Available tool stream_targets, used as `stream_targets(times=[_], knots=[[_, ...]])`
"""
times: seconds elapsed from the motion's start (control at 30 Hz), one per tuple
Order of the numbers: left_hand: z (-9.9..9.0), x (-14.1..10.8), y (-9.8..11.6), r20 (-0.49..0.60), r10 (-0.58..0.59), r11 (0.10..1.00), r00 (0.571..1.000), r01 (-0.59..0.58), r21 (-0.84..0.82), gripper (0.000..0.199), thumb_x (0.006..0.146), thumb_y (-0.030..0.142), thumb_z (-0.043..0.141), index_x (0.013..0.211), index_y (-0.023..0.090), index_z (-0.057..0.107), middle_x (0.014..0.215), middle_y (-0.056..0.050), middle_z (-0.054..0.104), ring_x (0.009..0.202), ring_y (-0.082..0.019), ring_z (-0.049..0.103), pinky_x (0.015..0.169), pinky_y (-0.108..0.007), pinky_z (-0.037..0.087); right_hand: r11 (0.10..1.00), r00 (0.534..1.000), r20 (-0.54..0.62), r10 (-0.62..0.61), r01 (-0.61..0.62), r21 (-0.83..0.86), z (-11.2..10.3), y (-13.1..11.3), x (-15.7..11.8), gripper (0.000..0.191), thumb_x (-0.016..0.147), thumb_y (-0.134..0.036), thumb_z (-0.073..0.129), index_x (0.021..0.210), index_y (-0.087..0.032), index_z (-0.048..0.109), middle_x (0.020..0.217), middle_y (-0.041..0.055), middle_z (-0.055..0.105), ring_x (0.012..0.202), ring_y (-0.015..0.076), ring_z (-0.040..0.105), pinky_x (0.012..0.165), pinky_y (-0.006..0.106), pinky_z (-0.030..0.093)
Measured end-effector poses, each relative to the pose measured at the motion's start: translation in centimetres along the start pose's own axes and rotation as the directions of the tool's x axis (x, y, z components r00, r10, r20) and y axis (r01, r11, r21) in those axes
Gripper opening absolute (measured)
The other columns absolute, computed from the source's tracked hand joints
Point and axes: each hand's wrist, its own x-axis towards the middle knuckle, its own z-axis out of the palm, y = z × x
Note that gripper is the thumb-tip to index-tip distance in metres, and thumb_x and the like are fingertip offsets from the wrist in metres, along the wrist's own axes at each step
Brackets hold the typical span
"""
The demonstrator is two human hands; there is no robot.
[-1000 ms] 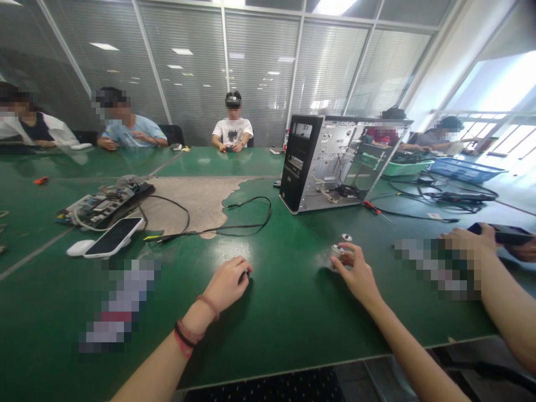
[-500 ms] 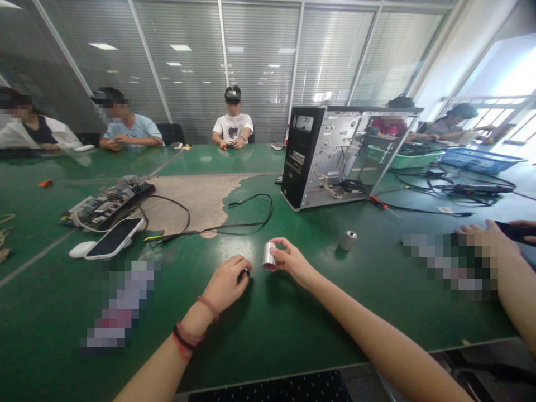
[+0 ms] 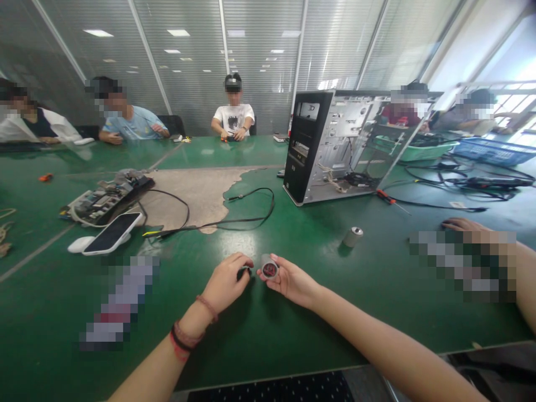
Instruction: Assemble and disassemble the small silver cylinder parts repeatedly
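My right hand [image 3: 296, 283] grips a short silver metal cylinder [image 3: 263, 261] just above the table in front of me. The cylinder's open end faces me, and reddish, wire-like stuff shows inside. To its left, my left hand [image 3: 226, 280] is curled around a small black part [image 3: 243, 272], mostly hidden by the fingers, so its kind is unclear. A narrow gap separates the black part from the cylinder. A second silver cylinder [image 3: 353, 237] stands on the table to the right of my hands.
Behind my hands a black cable [image 3: 234, 224] lies looped on the green table [image 3: 201, 346]. An open computer case [image 3: 310, 151] stands at the back right, a red screwdriver [image 3: 386, 196] beside it. A phone [image 3: 113, 234] and a circuit assembly [image 3: 109, 198] lie left. A co-worker's arm [image 3: 525, 279] reaches in right.
My right hand has turned the cylinder so that its open end now faces me. My left hand stays nearly still. The co-worker's hand at the right has shifted.
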Motion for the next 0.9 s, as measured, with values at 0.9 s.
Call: stream_targets(times=[0.9], knots=[[0.13, 0.23, 0.84, 0.06, -0.064, 0.97, 0.996, 0.076, -0.23, 0.015, 0.082, 0.014, 0.047, 0.084, 0.017, 0.061, 0.084, -0.003, 0.063, 0.078, -0.016, 0.058, 0.074, -0.027, 0.046, 0.998, 0.996, -0.059, -0.062, 0.064, 0.03, -0.15, 0.58, -0.08, 0.032, 0.088, -0.043, 0.051, 0.093, -0.012, 0.056, 0.074, 0.0068, 0.07, 0.063, 0.012, 0.069, 0.058, 0.019, 0.053]])
